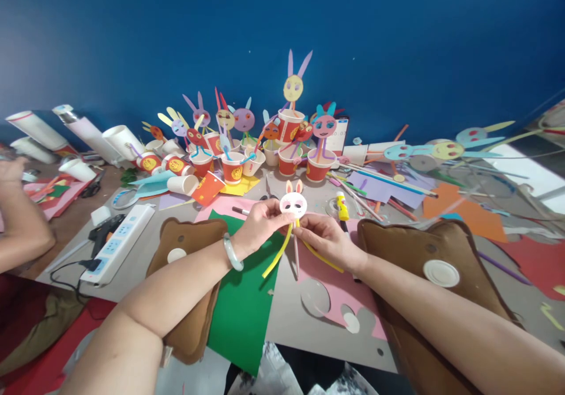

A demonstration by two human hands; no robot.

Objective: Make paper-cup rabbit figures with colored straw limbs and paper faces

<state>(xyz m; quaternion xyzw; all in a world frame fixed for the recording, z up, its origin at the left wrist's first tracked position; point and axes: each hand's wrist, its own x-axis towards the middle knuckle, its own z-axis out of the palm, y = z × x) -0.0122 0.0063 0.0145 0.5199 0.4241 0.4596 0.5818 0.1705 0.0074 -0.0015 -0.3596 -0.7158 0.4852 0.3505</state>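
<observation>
A small white paper rabbit face (293,205) with pink-lined ears and pink-rimmed eyes is held upright in front of me. My left hand (265,225) pinches its lower left edge between thumb and fingers. Just below the face, the fingers of my right hand (325,237) close around the yellow strips. One yellow strip (277,258) hangs out to the left and another (324,258) runs under my right hand. A thin pale stick (296,256) points down between the hands. The exact joint behind my fingertips is hidden.
Paper cups (232,167) with finished faces line the back. Green paper (241,301), cut pink paper (339,301) and brown cushions (419,265) lie nearby. A yellow glue stick (342,205) stands behind my right hand. At left are a power strip (118,245) and another person's arm.
</observation>
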